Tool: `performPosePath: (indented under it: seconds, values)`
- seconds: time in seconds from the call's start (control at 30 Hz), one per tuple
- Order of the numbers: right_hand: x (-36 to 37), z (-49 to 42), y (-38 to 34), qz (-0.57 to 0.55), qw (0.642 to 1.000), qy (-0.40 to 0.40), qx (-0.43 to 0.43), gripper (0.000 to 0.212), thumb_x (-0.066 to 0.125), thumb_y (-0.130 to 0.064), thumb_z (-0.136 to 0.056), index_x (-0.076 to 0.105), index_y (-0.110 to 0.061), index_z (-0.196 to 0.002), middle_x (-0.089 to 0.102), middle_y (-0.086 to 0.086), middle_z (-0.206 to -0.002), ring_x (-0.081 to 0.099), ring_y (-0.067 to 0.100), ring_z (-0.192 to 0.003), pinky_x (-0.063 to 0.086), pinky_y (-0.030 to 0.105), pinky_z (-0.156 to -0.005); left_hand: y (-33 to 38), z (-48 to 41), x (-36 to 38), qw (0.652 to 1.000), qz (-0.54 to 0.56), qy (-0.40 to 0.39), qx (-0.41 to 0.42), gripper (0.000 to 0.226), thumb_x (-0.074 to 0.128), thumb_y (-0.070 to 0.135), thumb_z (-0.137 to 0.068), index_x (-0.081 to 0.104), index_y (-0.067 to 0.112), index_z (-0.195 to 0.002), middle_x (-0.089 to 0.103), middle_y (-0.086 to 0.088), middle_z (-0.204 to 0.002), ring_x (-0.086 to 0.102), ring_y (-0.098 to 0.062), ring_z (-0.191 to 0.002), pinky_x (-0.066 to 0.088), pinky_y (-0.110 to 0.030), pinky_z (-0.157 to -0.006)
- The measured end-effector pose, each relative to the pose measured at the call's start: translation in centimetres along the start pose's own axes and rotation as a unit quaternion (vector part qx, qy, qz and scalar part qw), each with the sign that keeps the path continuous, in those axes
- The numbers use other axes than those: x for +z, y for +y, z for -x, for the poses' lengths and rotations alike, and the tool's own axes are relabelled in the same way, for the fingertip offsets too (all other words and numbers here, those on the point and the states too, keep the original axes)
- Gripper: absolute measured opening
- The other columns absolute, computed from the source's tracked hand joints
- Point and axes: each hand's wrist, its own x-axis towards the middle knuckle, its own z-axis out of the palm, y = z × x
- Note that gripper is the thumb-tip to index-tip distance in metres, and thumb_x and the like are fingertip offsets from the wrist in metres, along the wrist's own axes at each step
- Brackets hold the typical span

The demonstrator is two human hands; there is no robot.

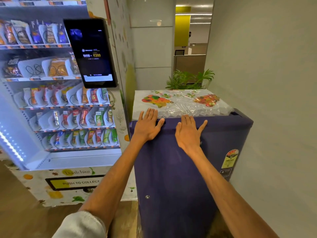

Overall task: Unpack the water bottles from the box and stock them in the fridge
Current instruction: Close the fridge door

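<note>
So the whole thing here comes down to the purple fridge (180,169), which stands upright right in front of the person with its door facing them and looking closed. The door's top edge runs side to side under both palms. The left hand (147,126) lies flat on the fridge's top front corner nearest the vending machine (60,100), fingers straight and reaching onto the crinkly flower-print plastic cover (180,102) that sits on top of the fridge. The right hand (188,133) is flat too, fingers spread, pressed against the upper door face near the middle. Neither hand is gripping anything, they're just resting or pushing. There's a small round lock-looking thing (147,197) low on the door's vending-machine side, so the guess is that's the edge that swings open, which would put the left hand closer to it, though no handle is visible to confirm. An energy sticker (231,157) sits on the door's far side from that. No box and no water bottles are anywhere in view, so where they lie from the fridge can't be told. Behind the fridge there's a leafy plant (187,79).
</note>
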Motion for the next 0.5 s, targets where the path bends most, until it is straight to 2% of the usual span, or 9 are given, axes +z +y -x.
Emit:
performPosePath:
  seconds: [0.17,0.3,0.5]
  values:
    - [0.6,-2.5,0.5,0.047,0.998,-0.016,-0.047,0.055,0.019,-0.036,-0.101,0.033,-0.011,-0.148,0.034,0.006,-0.155,0.025,0.023,-0.145,-0.003,0.066,-0.113,-0.4,-0.8,0.4,1.000,-0.009,0.017,-0.007,0.070,0.013,0.055,-0.101,0.006,0.013,-0.156,0.004,-0.005,-0.163,-0.004,-0.017,-0.150,-0.007,-0.040,-0.121]
    - [0.7,-4.3,0.6,0.035,0.997,-0.043,-0.055,0.054,0.020,-0.038,-0.102,0.032,-0.013,-0.148,0.031,0.006,-0.156,0.023,0.023,-0.145,0.002,0.067,-0.112,-0.5,-0.8,0.8,0.999,-0.008,0.029,-0.011,0.068,0.012,0.053,-0.101,0.007,0.012,-0.155,0.005,-0.005,-0.163,-0.003,-0.017,-0.150,-0.007,-0.042,-0.121]
    - [0.6,-4.6,0.6,0.027,0.997,-0.042,-0.062,0.054,0.021,-0.038,-0.102,0.032,-0.013,-0.148,0.034,0.004,-0.154,0.024,0.023,-0.145,0.003,0.067,-0.112,-0.4,-0.9,1.0,0.999,-0.013,0.036,-0.020,0.066,0.012,0.051,-0.102,0.009,0.012,-0.155,0.007,-0.005,-0.163,-0.002,-0.018,-0.150,-0.006,-0.045,-0.121]
